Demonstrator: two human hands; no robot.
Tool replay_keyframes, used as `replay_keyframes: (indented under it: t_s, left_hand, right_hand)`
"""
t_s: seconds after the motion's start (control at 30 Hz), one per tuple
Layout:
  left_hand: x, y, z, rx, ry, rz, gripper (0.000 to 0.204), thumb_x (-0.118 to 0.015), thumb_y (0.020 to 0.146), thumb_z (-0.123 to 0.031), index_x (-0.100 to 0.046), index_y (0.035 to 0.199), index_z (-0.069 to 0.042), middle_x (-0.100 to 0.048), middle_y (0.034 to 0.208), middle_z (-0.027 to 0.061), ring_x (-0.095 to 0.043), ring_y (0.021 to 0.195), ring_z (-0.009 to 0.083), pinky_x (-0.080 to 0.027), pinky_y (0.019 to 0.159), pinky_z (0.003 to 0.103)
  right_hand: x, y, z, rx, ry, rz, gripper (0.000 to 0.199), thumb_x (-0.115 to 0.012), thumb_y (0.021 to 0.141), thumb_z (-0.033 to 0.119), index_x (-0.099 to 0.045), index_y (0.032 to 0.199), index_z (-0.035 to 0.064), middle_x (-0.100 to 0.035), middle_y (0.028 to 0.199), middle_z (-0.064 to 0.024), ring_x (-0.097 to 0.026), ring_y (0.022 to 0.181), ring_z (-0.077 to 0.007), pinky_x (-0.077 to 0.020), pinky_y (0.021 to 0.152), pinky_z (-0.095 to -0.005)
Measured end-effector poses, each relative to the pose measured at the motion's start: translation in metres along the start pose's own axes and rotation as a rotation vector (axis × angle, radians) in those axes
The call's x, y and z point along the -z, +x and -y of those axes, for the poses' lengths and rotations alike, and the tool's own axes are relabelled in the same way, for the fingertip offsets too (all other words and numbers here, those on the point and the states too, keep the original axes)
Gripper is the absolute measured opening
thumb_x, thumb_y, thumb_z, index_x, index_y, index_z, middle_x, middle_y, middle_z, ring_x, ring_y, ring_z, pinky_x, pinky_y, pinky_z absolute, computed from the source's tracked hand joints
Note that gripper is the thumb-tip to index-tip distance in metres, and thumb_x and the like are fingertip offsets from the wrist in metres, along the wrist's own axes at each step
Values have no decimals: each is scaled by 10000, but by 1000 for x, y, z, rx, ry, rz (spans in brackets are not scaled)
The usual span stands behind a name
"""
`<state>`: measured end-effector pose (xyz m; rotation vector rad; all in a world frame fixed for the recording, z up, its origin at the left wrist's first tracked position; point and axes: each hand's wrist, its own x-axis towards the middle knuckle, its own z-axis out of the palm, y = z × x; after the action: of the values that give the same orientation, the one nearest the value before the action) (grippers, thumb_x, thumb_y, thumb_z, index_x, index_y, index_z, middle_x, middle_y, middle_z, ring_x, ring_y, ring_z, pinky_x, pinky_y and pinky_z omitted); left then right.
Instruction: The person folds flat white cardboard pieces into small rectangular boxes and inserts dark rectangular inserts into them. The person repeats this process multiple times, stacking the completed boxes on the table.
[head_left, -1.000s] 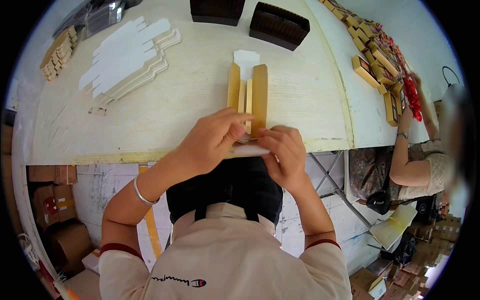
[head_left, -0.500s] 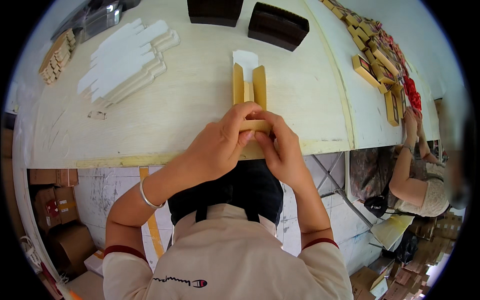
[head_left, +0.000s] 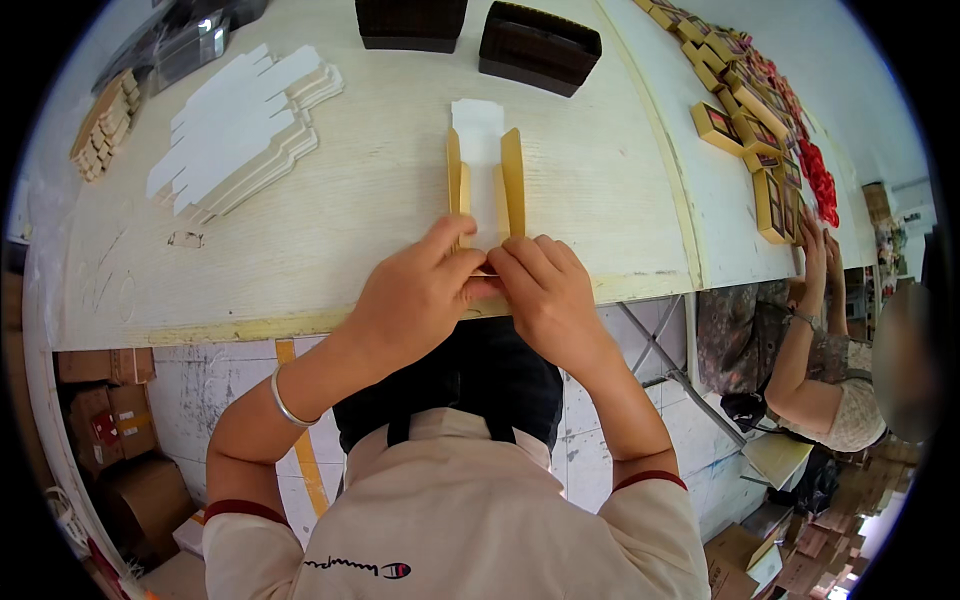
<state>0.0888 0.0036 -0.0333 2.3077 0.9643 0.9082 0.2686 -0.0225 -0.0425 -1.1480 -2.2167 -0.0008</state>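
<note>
Carton (head_left: 484,190) is lying open on the white table (head_left: 610,200): its gold side walls (head_left: 513,175) are standing upright, its white end flap (head_left: 477,118) is spreading flat at the far side, and its near end is lying partly hidden under the fingers. The left hand (head_left: 415,295) is grasping the near left corner of the carton, with the index finger touching the left wall and the thumb reaching to the near edge. The right hand (head_left: 550,300) is bending its fingers onto the near right corner; its thumb is not showing, so I cannot tell whether these fingers are pinching or only pressing.

In my judgement, the person is forming the near end of the carton by folding. The next move is probably calling for an even pressure from both hands there, without bending the walls. The far flap is seemingly waiting for its own folding.

Left of the carton, a stack of flat white blanks (head_left: 235,130) is lying; beyond it, two dark brown trays (head_left: 540,55) are standing. Far to its right, a co-worker's hands (head_left: 815,250) are working near gold boxes (head_left: 769,205).
</note>
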Motion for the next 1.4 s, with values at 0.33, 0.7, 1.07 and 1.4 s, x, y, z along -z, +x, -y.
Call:
replay_keyframes:
  t_s: [0.33,0.7,1.07,1.4]
  left_hand:
    - [59,22,10,-64,-20,534,93,-657,797,-128,-667,803,-36,-618,810,68,-582,837,271,-454,761,370]
    - [65,-20,-13,-213,480,295,152,-691,701,-103,-675,846,-63,-593,1109,45,-498,1120,233,-409,944,366]
    - [89,-43,12,-384,399,207,356,-768,624,-125,-697,973,-133,-518,1257,56,-507,1065,268,-452,872,361]
    - [81,-59,31,-213,11,304,358,-819,578,-180,-654,883,-92,-549,1084,33,-527,899,224,-479,764,331]
  right_hand:
    - [47,2,-8,-93,257,73,228,-691,723,11,-636,945,18,-586,904,-113,-556,816,-298,-455,683,-369]
    - [41,5,41,-29,314,19,377,-650,729,-2,-612,1103,17,-594,919,-140,-578,754,-314,-479,655,-388]
    - [34,16,23,237,163,326,447,-741,688,162,-633,1115,89,-558,1005,-92,-554,960,-258,-449,820,-355]
    - [11,24,24,230,269,365,347,-771,655,204,-649,957,81,-520,913,-93,-526,811,-272,-417,714,-361]
